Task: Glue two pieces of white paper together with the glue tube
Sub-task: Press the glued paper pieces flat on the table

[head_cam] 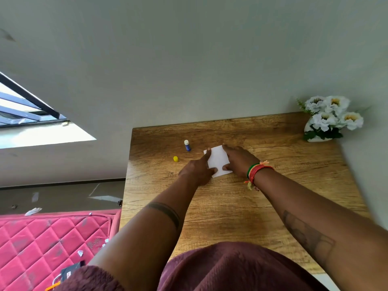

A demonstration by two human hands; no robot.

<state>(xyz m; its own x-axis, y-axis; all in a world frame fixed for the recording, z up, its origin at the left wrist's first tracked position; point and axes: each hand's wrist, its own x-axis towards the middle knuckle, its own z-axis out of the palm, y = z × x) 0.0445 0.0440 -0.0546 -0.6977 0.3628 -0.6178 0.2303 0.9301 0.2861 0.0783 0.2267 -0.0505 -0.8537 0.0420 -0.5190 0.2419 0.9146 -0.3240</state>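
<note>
The white paper (pixel 218 159) lies flat in the middle of the wooden table (pixel 273 206), plain, with no writing. The left hand (pixel 198 170) and right hand (pixel 239 159) press its edges with straight fingers. The blue glue tube (pixel 187 145) stands uncapped just left; its label is too small to read.

Soft daylight from window (pixel 31 114), glare on table (pixel 210 202) — edges perhaps warped

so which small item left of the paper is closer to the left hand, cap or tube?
The yellow cap. It sits nearer the left hand than the blue glue tube, which stands farther back with its white tip uncovered.
</note>
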